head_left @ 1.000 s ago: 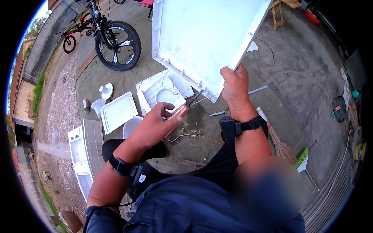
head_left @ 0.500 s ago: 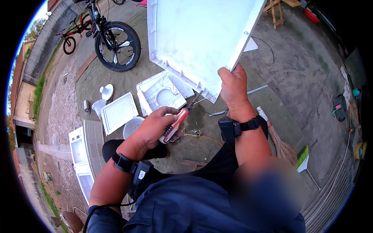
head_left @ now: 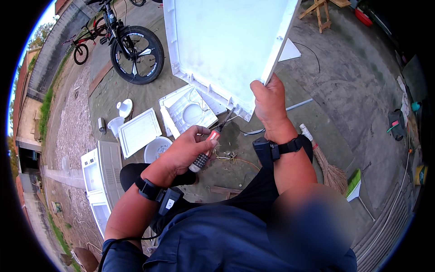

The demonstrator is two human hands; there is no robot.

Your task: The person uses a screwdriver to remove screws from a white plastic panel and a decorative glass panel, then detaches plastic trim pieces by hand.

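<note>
My left hand point(head_left: 183, 149) is closed round a screwdriver point(head_left: 202, 159) with a red and grey handle. Its dark shaft points up and away, and the tip is at the lower edge of a large white plastic panel point(head_left: 226, 50); whether it sits in a screw is too small to tell. That panel is held up at a tilt, its ribbed inner side facing me. My right hand point(head_left: 272, 102) grips its lower right edge, thumb on the inner face. Beneath the panel lies a white plastic housing point(head_left: 194, 113) with a round opening.
A white frame point(head_left: 140, 132) and a white bowl point(head_left: 157, 148) of small pieces lie left of the housing. Nearer stands a white appliance body point(head_left: 108, 167). Loose wires point(head_left: 229, 156) lie before me, a straw broom point(head_left: 328, 172) to the right, a bicycle point(head_left: 137, 54) far left.
The panel and my right hand have shifted slightly left. My left fingers have moved on the screwdriver handle, which has turned, and the bowl's contents now show.
</note>
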